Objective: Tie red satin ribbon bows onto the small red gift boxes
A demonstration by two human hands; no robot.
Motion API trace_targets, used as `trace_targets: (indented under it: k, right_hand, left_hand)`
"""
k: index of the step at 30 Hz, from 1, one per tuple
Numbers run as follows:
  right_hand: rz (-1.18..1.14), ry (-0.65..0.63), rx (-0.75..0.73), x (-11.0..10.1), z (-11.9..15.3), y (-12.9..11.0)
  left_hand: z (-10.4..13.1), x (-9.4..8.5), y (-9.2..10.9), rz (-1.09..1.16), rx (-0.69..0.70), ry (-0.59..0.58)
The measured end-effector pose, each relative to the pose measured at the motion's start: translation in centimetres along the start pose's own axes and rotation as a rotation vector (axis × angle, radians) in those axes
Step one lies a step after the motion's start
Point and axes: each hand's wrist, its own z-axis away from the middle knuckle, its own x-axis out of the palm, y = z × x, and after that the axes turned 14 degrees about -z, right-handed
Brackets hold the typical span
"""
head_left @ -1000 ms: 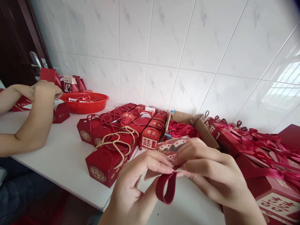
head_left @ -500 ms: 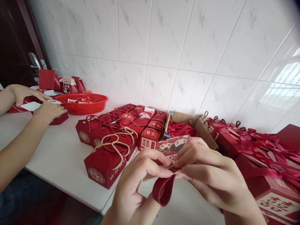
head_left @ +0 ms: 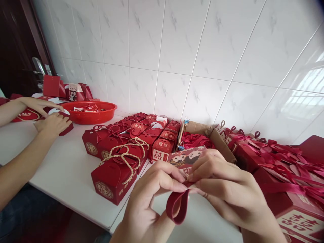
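Tiled wall behind, hands hold a partly hidden ribbon.

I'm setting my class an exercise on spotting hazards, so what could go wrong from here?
The left hand pinches the loop at only one narrow end, so it might slip free. The right hand grips by the printed card, which could crease if pressed hard. Loose ribbons trail over the boxes near the right arm, and might snag.
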Motion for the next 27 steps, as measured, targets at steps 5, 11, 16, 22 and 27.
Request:
trace_targets:
  k: [5,11,16,22,27]
  right_hand:
    - [0.017,-0.011,0.007,0.1,0.0,0.1]
    - [-0.006,-0.012,0.001,0.2,0.2,0.3]
    - [-0.003,-0.010,0.005,0.2,0.3,0.3]
    - [0.006,-0.002,0.006,0.2,0.1,0.1]
    - [0.028,0.003,-0.008,0.2,-0.1,-0.2]
  left_hand:
    - [0.2,-0.1,-0.4,0.027,-0.043,-0.075]
    - [0.1,0.8,0.3,0.113,-0.189,0.004]
    - [0.1,1.0,0.5,0.141,-0.211,0.021]
    - [0.1,1.2,0.9,0.140,-0.247,0.073]
    - [-0.2,0.9,0.7,0.106,-0.163,0.107]
